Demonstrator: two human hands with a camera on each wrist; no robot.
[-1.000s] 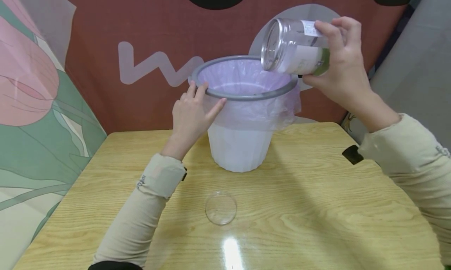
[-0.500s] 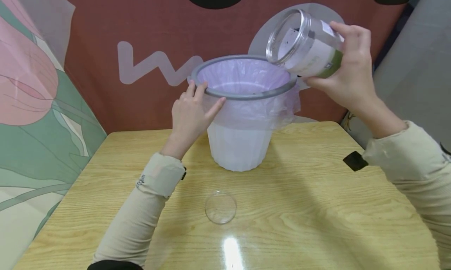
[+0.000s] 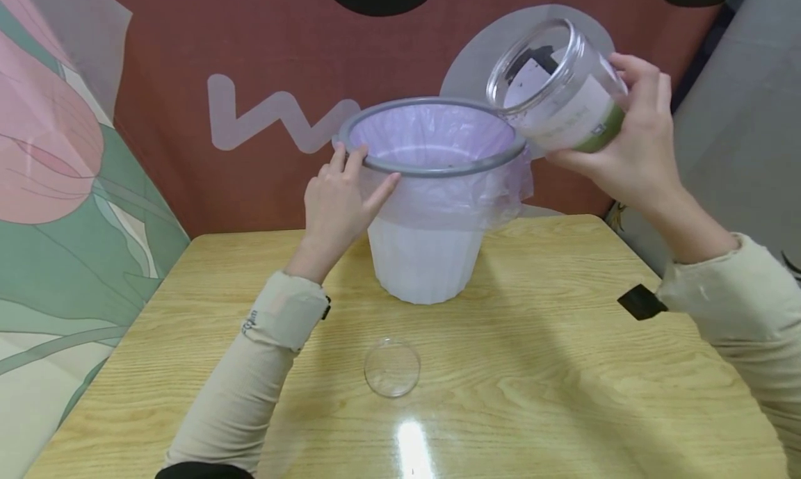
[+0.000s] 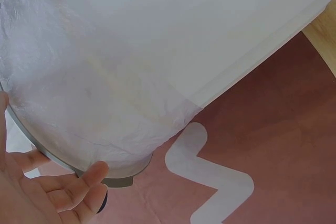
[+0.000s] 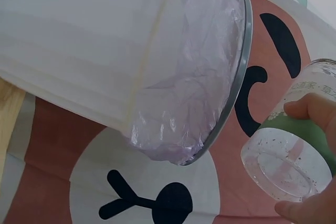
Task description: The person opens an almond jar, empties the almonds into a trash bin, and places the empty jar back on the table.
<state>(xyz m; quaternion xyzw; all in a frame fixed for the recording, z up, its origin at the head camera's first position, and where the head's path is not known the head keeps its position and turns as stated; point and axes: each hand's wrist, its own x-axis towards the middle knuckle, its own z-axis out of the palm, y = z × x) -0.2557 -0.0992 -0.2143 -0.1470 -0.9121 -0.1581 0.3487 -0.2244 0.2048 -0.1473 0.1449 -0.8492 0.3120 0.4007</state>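
Observation:
A white trash can (image 3: 425, 263) stands on the table, its grey rim holding a thin purple bag (image 3: 432, 131) folded over the outside. My left hand (image 3: 338, 204) grips the left of the rim, with thumb and fingertips on it; the left wrist view shows fingers (image 4: 79, 187) bent over the edge. My right hand (image 3: 641, 135) holds a clear jar (image 3: 563, 96) with a pale and green label. The jar lies tilted, its open mouth facing left over the rim's right side. Something dark shows inside, and specks cling to its base (image 5: 286, 161) in the right wrist view.
A clear round lid (image 3: 392, 368) lies on the wooden table (image 3: 532, 368) in front of the trash can. A red printed cloth (image 3: 269, 41) hangs close behind. Grey cloth (image 3: 738, 117) hangs on the right.
My right hand has drawn the jar a little right, turning its mouth more toward the camera and slightly upward. The left hand, trash can and lid stay where they were.

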